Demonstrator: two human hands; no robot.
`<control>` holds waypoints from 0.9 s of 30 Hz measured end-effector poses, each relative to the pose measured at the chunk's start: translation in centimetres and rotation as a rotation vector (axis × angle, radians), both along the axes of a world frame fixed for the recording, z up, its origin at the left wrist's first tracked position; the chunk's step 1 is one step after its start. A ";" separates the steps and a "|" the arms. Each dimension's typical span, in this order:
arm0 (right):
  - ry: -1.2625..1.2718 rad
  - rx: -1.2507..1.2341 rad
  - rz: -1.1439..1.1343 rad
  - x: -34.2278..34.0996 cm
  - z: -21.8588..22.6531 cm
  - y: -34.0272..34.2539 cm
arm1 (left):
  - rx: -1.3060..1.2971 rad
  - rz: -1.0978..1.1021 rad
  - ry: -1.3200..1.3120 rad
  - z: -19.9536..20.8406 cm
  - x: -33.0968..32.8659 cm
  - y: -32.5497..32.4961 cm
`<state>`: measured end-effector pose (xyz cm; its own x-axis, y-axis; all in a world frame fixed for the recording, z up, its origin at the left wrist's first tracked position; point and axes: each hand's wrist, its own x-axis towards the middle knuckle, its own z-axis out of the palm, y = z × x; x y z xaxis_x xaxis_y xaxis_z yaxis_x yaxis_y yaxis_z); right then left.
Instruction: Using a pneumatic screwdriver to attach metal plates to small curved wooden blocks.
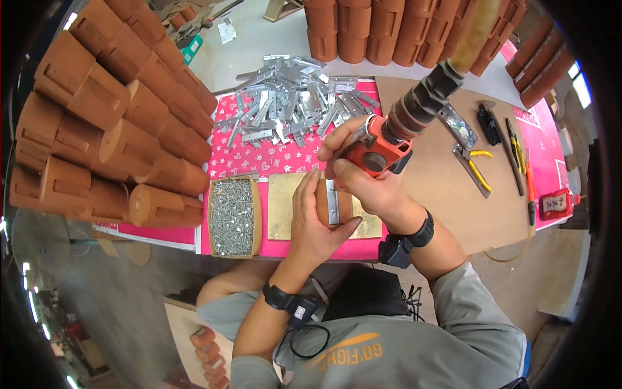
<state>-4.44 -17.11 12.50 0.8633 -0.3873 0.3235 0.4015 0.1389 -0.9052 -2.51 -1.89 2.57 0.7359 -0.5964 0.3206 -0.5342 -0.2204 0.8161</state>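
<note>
One brown wooden block at the near edge of the surface, lying on one pale square board, with one flat metal strip laid upright across its face. Held down by the left hand, fingers spread over the block's left side, thumb pressed against the lower end of the strip. Just above, one red power tool gripped in the right hand, fingers clamped around its body, nose hidden behind the hand, dark ribbed hose running up and to the right.

Left of the board, one shallow cardboard tray filled with small grey screws, too many to count. Behind, on the pink patterned cloth, a loose heap of metal strips, far too many to count. On the right, a row of hand tools, among them yellow-handled pliers; exact count hard to tell. Stacked reddish cylindrical wooden pieces along the left and more across the far side
</note>
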 end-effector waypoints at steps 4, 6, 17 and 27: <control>-0.034 -0.062 -0.088 -1.7 -1.0 -1.5 | 0.095 -0.020 -0.026 1.7 0.1 0.5; -0.016 -0.102 -0.086 -2.4 -2.2 -2.8 | 0.143 -0.026 -0.088 3.6 0.1 0.4; 0.082 -0.264 -0.260 -3.4 -7.1 -5.6 | 0.648 -0.265 -0.222 7.8 1.2 -1.2; -0.013 -0.286 -0.271 -2.7 -8.2 -6.0 | 0.220 -0.324 0.337 2.8 3.9 2.7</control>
<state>-7.11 -23.12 4.30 0.7370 -0.4934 0.4620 0.4008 -0.2314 -0.8865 1.39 0.79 5.35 0.5432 -0.8373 -0.0616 -0.3187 -0.2735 0.9075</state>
